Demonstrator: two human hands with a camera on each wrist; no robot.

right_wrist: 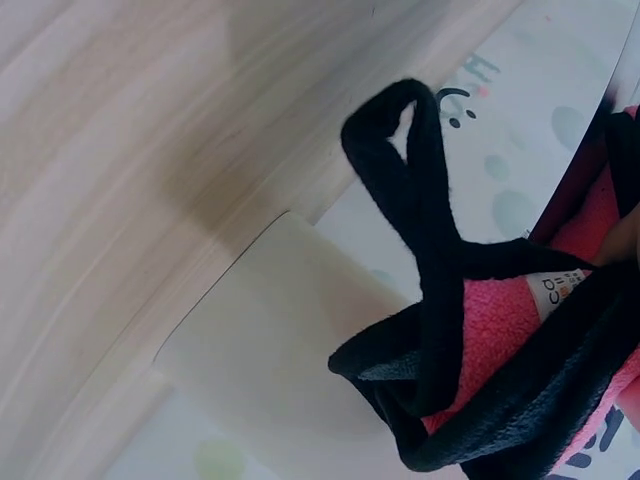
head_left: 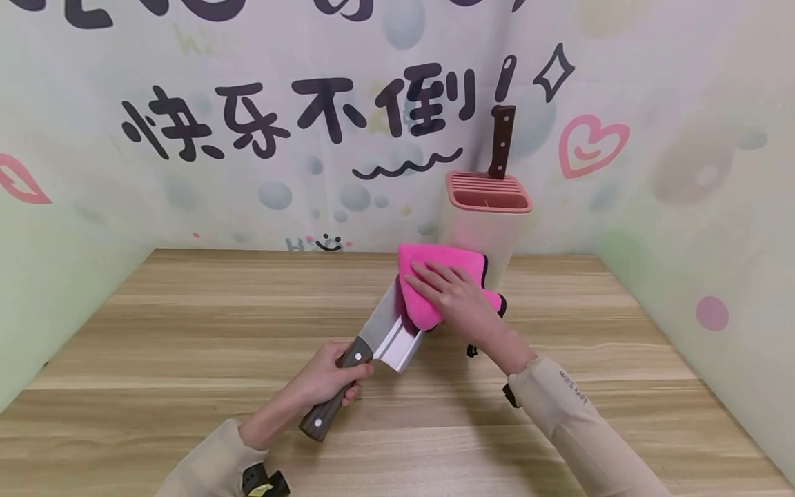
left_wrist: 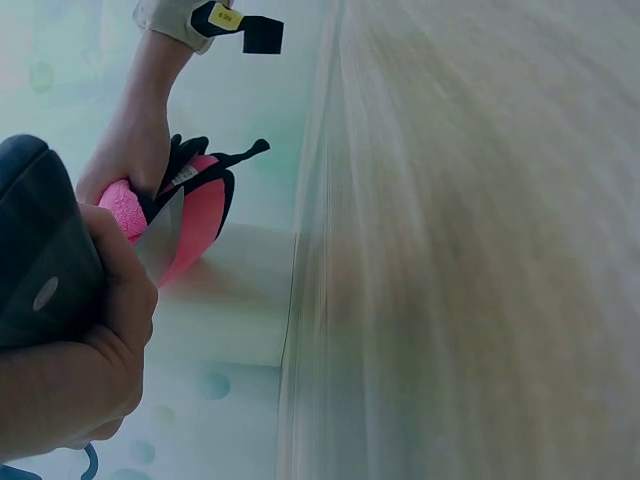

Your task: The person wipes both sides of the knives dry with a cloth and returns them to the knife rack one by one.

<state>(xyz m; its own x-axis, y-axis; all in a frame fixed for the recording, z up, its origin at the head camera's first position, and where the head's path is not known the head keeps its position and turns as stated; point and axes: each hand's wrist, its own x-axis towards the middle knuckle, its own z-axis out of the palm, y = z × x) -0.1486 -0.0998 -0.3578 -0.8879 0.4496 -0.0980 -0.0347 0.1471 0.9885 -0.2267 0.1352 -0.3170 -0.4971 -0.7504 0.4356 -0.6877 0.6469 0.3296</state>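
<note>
My left hand grips the dark riveted handle of a cleaver, held at a slant above the table with its blade pointing up and right. A bright pink cloth with black edging covers the blade's far part. My right hand holds that cloth against the blade, its fingers laid over the top; the thumb is hidden. From the left wrist, the cloth shows on both sides of the blade. The right wrist view shows the cloth's black loop hanging free.
Behind the cloth stands a cream knife block with a pink slotted top. One brown-handled knife is upright in it. The wood-grain table meets a printed wall sheet at the back and sides.
</note>
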